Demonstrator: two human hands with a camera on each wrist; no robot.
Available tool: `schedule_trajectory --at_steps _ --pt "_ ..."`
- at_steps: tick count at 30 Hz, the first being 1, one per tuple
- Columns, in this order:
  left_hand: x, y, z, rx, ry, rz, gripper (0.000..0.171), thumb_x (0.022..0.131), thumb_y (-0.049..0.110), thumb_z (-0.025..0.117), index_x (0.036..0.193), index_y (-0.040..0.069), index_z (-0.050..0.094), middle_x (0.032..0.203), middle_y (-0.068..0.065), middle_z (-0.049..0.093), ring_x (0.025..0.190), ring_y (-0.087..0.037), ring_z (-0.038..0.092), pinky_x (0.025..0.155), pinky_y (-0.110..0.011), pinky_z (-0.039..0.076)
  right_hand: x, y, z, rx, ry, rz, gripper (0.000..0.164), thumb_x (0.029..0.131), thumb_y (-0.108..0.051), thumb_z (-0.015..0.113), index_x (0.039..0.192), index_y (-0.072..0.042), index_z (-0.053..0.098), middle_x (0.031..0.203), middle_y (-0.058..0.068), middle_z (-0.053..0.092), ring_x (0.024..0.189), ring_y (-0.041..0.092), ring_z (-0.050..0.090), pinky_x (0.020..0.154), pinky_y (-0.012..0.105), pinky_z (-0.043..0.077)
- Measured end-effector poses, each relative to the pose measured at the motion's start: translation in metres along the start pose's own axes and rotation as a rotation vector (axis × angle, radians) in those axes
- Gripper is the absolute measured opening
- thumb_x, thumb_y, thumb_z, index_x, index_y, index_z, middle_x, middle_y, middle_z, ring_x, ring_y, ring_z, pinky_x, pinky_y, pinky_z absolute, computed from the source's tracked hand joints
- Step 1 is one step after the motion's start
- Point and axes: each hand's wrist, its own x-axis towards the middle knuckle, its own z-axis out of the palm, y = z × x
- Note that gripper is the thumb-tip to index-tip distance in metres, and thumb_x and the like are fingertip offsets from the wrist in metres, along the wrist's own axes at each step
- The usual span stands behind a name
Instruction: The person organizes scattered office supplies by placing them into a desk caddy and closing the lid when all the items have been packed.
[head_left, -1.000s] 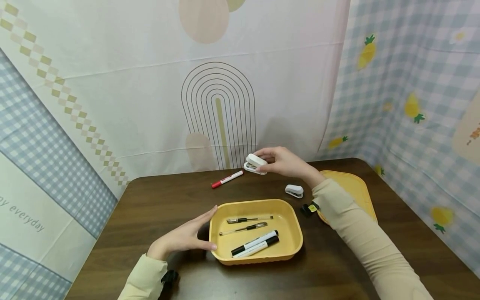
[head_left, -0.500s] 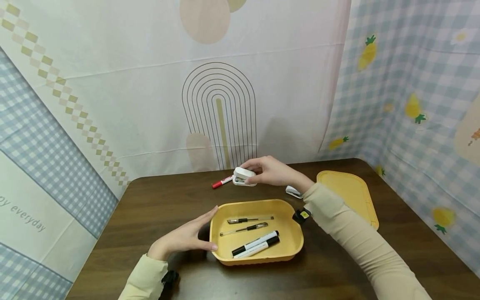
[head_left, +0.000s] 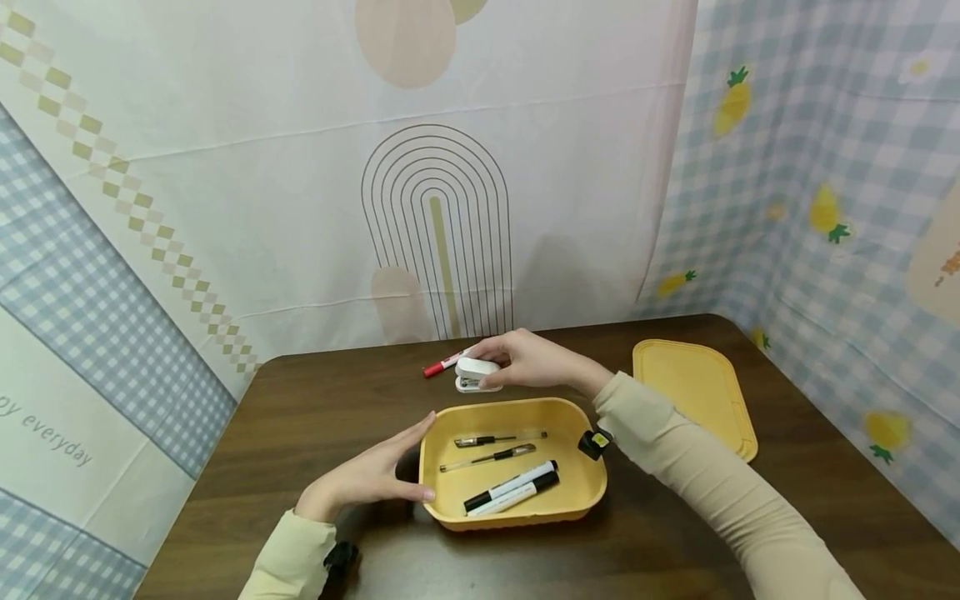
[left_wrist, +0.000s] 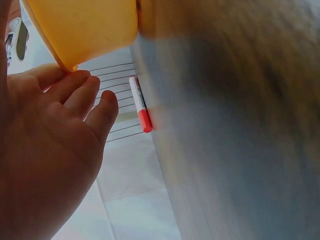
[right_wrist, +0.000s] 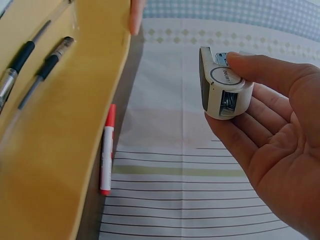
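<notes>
My right hand (head_left: 532, 362) holds a small white stapler (head_left: 474, 369) beyond the far rim of the yellow plastic bin (head_left: 573, 500). In the right wrist view the thumb lies on one side of the stapler (right_wrist: 227, 90) and the fingers on the other. At the bin's left end, my left hand (head_left: 367, 473) spreads its thumb and fingers along the rim, fingertips touching it. Two black-gripped pens and two black-capped markers (head_left: 512, 487) lie inside the bin. A red-capped marker (head_left: 442, 365) lies behind it, partly covered by the stapler in the head view.
A yellow lid (head_left: 693, 387) lies flat at the right rear of the dark wooden table (head_left: 315, 408). A printed cloth (head_left: 300, 208) hangs right behind the table's far edge. A small camera (head_left: 594, 443) on my right wrist overlaps the bin's right end.
My right hand has brought the stapler left and toward the bin, over part of the red marker. A second white stapler, seen earlier, is now hidden behind the right arm. The left hand stays.
</notes>
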Motion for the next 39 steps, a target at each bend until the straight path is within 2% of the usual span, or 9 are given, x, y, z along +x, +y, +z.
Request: schedule_trajectory --at_steps 8,12,17,24,34,39 --pt "0.0 0.0 0.0 0.001 0.002 0.009 0.106 0.085 0.044 0.081 0.164 0.02 0.014 0.167 0.0 0.016 0.151 -0.024 0.018 0.118 -0.056 0.022 0.004 0.006 0.012 -0.036 -0.079 -0.016 0.037 0.091 -0.019 0.077 0.127 -0.014 0.069 0.113 -0.005 0.071 0.101 0.007 0.065 0.088 0.028 0.054" --pt "0.001 0.0 -0.001 0.001 -0.002 0.014 0.106 0.085 0.045 0.08 0.164 0.019 0.014 0.168 -0.002 0.016 0.151 -0.024 0.018 0.118 -0.057 0.021 0.004 0.008 0.017 -0.029 -0.112 -0.03 0.037 0.092 -0.018 0.076 0.128 -0.012 0.068 0.114 -0.005 0.071 0.102 0.006 0.066 0.09 0.027 0.053" --pt "0.002 -0.001 -0.001 0.006 -0.003 0.012 0.107 0.084 0.047 0.08 0.164 0.02 0.014 0.167 0.0 0.016 0.151 -0.023 0.018 0.118 -0.056 0.022 0.005 0.008 0.022 -0.03 -0.125 -0.051 0.037 0.092 -0.019 0.076 0.127 -0.009 0.068 0.114 -0.004 0.071 0.102 0.007 0.065 0.09 0.027 0.053" --pt "0.002 0.0 0.0 0.012 -0.004 0.008 0.107 0.085 0.047 0.08 0.164 0.02 0.014 0.167 0.001 0.015 0.151 -0.024 0.018 0.118 -0.056 0.022 0.008 0.011 0.034 -0.053 -0.164 -0.061 0.035 0.092 -0.02 0.076 0.126 -0.014 0.069 0.111 -0.009 0.071 0.1 0.002 0.064 0.09 0.025 0.052" --pt "0.001 0.001 -0.001 0.005 -0.001 0.006 0.108 0.083 0.049 0.08 0.164 0.025 0.013 0.167 -0.001 0.016 0.151 -0.025 0.018 0.118 -0.056 0.022 0.011 0.014 0.046 -0.073 -0.19 -0.092 0.033 0.092 -0.018 0.076 0.125 -0.014 0.069 0.11 -0.009 0.072 0.098 0.001 0.064 0.089 0.023 0.051" --pt "0.001 0.001 0.0 0.004 -0.001 0.006 0.106 0.084 0.047 0.08 0.164 0.023 0.013 0.167 -0.001 0.016 0.151 -0.025 0.019 0.117 -0.057 0.022 0.012 0.015 0.052 -0.098 -0.205 -0.104 0.035 0.092 -0.019 0.076 0.126 -0.014 0.069 0.111 -0.007 0.072 0.098 0.001 0.064 0.089 0.023 0.051"
